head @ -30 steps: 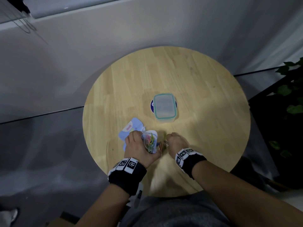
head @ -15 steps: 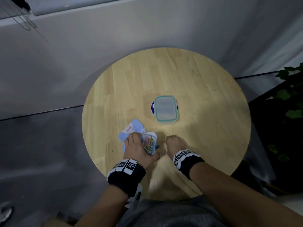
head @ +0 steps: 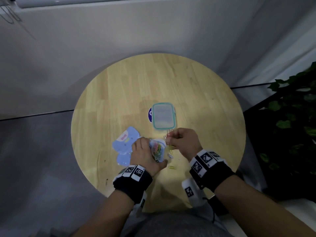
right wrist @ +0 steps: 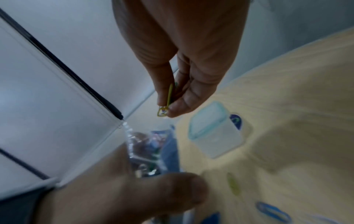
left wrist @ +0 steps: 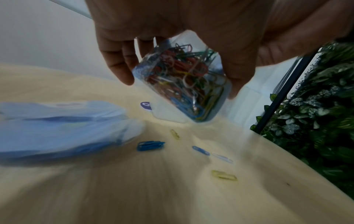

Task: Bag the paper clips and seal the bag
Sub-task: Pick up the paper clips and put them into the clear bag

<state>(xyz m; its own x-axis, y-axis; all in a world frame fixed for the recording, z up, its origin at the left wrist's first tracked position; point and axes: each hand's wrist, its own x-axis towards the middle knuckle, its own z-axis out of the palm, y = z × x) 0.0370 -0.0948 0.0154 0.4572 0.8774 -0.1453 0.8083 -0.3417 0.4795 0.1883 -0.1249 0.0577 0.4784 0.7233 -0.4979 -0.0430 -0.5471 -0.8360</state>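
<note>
My left hand point(head: 145, 155) grips a small clear bag point(head: 157, 149) stuffed with coloured paper clips point(left wrist: 184, 78), held just above the round wooden table point(head: 205, 103), mouth turned toward the right. My right hand point(head: 184, 142) is raised beside the bag's mouth and pinches a few paper clips point(right wrist: 164, 106), a yellow one plainest, between thumb and fingertips. Several loose clips lie on the wood under and near the bag: a blue one point(left wrist: 150, 145), a yellow one point(left wrist: 224, 175) and another yellow point(head: 171, 167).
A clear box with a teal-rimmed lid point(head: 163, 115) stands mid-table on a blue sticker point(head: 150, 113). Blue cartoon-printed bags point(head: 124, 144) lie left of my left hand. Leafy plants point(head: 294, 117) crowd the right side beyond the table edge.
My right hand has lifted off the table with a pinch of clips and moved up toward the bag's mouth. The left hand keeps hold of the bag.
</note>
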